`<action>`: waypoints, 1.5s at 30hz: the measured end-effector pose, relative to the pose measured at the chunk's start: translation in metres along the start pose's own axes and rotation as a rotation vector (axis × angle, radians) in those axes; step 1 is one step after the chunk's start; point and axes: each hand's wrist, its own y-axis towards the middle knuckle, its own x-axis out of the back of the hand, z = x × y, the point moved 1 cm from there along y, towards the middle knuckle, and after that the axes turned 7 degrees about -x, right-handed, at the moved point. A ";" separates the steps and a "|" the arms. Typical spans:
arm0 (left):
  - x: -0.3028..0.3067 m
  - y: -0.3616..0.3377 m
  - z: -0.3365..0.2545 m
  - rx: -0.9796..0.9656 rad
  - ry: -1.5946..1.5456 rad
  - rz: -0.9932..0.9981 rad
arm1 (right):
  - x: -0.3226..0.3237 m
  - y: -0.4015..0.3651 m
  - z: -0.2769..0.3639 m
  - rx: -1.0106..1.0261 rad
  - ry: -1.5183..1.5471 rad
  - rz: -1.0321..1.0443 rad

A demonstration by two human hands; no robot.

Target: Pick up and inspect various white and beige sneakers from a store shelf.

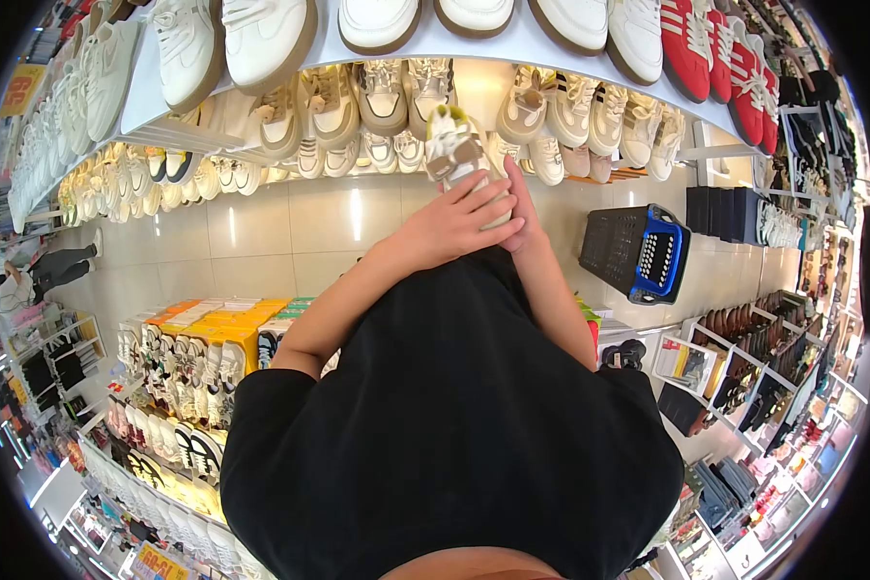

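Note:
In front of my chest I hold a white and brown sneaker with a yellowish lining at its opening, which points away from me. Across the near part of the sneaker lie the fingers of my left hand, closed over it. My right hand grips its right side, thumb pointing up; the rest of those fingers are partly hidden. Beyond the sneaker, a lower shelf carries several beige and white sneakers, just past my hands.
A white upper shelf bears white sneakers and red sneakers. On the tiled floor to the right stands a dark shopping basket with a blue part. Shoe racks stand behind me. A person is far left.

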 end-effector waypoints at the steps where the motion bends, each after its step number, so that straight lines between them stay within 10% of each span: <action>1: -0.005 0.002 0.002 0.018 -0.015 0.023 | -0.003 0.002 0.002 0.005 0.023 -0.015; 11: -0.049 -0.012 0.029 0.388 -0.216 -0.246 | 0.053 0.059 0.061 0.230 -0.097 -0.003; 17: -0.108 -0.023 0.069 1.360 -1.167 -0.428 | 0.056 0.087 0.092 0.208 -0.076 -0.029; 21: -0.117 -0.007 0.085 1.256 -1.838 -0.458 | 0.043 0.097 0.102 0.227 -0.131 -0.074; 45: -0.149 0.017 0.097 1.338 -1.784 -1.100 | 0.065 0.032 0.044 0.364 -0.814 -0.497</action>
